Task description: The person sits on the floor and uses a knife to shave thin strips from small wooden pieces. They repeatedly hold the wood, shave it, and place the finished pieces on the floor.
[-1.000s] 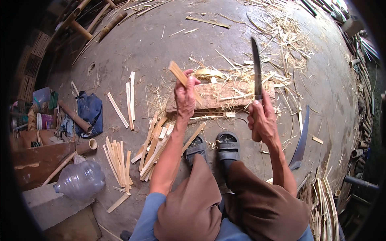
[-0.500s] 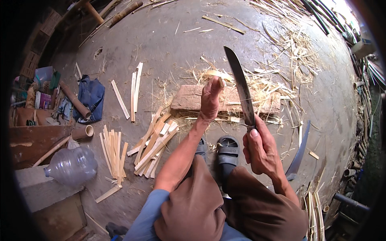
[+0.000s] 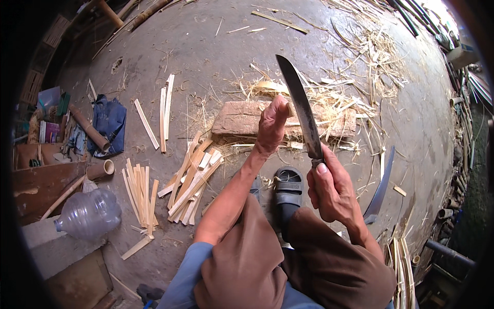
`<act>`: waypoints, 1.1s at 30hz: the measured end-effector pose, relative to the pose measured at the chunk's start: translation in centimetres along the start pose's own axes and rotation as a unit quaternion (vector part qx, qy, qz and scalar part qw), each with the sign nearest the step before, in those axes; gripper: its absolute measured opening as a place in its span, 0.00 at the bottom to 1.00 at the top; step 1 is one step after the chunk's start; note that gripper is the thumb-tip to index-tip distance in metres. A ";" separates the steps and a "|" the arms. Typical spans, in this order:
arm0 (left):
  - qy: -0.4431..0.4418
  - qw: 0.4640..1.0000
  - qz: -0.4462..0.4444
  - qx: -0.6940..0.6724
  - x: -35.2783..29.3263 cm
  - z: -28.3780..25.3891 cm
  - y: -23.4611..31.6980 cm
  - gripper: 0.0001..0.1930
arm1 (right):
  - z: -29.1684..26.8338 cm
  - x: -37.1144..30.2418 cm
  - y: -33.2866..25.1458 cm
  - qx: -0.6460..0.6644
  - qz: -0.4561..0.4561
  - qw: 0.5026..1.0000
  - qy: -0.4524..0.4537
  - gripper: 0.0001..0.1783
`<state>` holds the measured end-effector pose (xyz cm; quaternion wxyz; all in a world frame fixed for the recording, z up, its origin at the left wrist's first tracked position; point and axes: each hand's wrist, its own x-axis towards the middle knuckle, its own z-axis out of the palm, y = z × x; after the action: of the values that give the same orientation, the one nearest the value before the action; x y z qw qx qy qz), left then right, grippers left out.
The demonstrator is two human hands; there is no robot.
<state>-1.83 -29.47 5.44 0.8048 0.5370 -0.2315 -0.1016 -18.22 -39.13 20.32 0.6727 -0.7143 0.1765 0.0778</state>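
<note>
My right hand [image 3: 333,188] is closed around the handle of a machete [image 3: 302,105], its long dark blade pointing up and away, slightly left. My left hand [image 3: 272,123] is closed on a bamboo strip [image 3: 290,109], of which only a short pale end shows beside the blade. Whether blade and strip touch, I cannot tell. Beneath both lies a rough reddish wooden block [image 3: 236,119] on the floor, in front of my sandals. Thin shavings [image 3: 329,105] are heaped over its far side.
Cut bamboo strips lie in a pile [image 3: 193,188], a second bundle [image 3: 141,190] and a few apart [image 3: 165,113] on the left. A saw blade [image 3: 382,185] rests on the right. A large clear plastic bottle [image 3: 90,213], blue cloth [image 3: 109,123] and bamboo tube [image 3: 100,169] sit far left.
My left hand has shifted slightly right, nearer the blade. The machete's tip leans a little further left in the picture, while the whole scene has slid slightly left.
</note>
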 end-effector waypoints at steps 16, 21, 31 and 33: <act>0.016 1.000 0.010 0.007 0.4 0.7 0.1 0.25 | -0.2 0.1 -0.2 0.039 0.009 0.999 -0.018 0.26; 0.020 1.000 0.002 0.002 0.2 0.4 -0.4 0.25 | -0.2 0.2 -0.3 0.029 0.012 0.999 -0.023 0.26; -0.012 0.999 -0.023 -0.020 0.1 -0.4 -1.1 0.23 | 0.5 0.1 0.0 -0.077 -0.008 0.997 -0.001 0.26; -0.011 0.999 -0.023 -0.029 0.1 -0.1 -1.0 0.23 | 0.4 0.1 0.2 -0.130 -0.038 0.991 0.012 0.27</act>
<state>-1.60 -29.86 4.58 0.8146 0.5178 -0.2250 -0.1329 -18.13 -38.72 20.08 0.5741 -0.8031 0.1452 0.0658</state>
